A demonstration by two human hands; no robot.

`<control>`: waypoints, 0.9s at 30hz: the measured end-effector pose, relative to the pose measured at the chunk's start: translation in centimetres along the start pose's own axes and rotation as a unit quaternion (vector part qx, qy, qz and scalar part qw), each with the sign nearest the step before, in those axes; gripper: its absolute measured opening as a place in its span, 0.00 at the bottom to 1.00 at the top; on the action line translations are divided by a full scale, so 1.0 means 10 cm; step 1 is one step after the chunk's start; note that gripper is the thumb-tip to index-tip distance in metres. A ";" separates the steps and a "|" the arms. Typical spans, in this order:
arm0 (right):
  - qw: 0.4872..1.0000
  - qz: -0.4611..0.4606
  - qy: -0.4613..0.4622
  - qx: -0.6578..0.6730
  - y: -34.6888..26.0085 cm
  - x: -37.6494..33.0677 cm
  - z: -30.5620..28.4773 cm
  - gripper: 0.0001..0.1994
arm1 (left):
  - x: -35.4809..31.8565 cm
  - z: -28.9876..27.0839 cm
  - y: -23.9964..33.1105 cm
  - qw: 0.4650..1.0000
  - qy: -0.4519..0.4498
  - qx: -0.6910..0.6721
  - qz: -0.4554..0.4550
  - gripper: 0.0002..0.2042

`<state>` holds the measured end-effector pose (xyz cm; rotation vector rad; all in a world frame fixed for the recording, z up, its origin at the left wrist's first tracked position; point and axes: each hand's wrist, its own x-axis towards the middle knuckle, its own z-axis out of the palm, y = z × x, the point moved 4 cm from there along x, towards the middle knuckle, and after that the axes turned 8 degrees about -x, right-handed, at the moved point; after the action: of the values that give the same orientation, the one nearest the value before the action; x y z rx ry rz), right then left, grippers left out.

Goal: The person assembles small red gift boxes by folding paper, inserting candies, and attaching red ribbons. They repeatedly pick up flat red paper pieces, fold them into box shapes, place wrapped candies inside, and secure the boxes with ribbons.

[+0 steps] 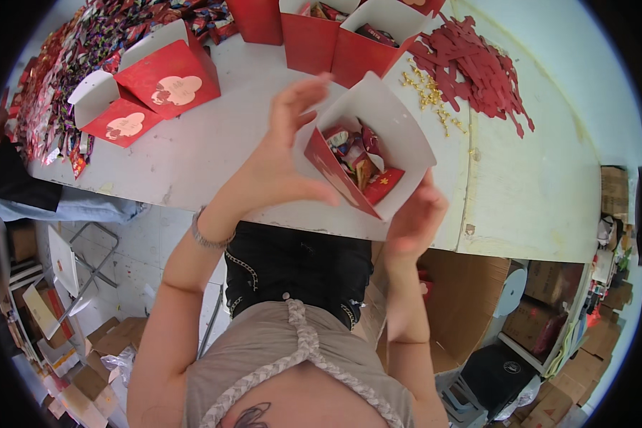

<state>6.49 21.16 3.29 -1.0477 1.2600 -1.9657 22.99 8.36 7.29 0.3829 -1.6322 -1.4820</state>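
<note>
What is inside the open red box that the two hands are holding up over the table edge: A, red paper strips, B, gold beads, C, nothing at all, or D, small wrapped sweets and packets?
D: the red box, held between the left hand and the right hand, has its white flaps open and shows small wrapped sweets inside.

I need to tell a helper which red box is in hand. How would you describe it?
Start at the white table; at its near edge, both hands hold one open red box. Unlike the boxes further back, it is lifted, tilted, and shows wrapped sweets inside.
</note>
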 end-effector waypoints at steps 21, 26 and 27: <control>0.975 -0.121 0.055 -0.178 -0.02 0.16 0.29 0.05 | -0.15 0.20 -0.10 0.979 0.197 0.054 -0.002 0.07; 0.997 0.044 0.032 -0.053 -0.09 0.27 0.40 0.06 | 0.00 0.27 -0.03 0.972 0.208 -0.089 -0.061 0.09; 0.996 0.059 0.011 -0.061 -0.09 0.29 0.38 0.07 | 0.02 0.26 -0.04 0.968 0.202 -0.132 -0.068 0.09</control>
<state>8.15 17.44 5.91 -0.9892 1.4368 -1.8353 20.74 9.81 7.29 0.6119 -1.0912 -1.5769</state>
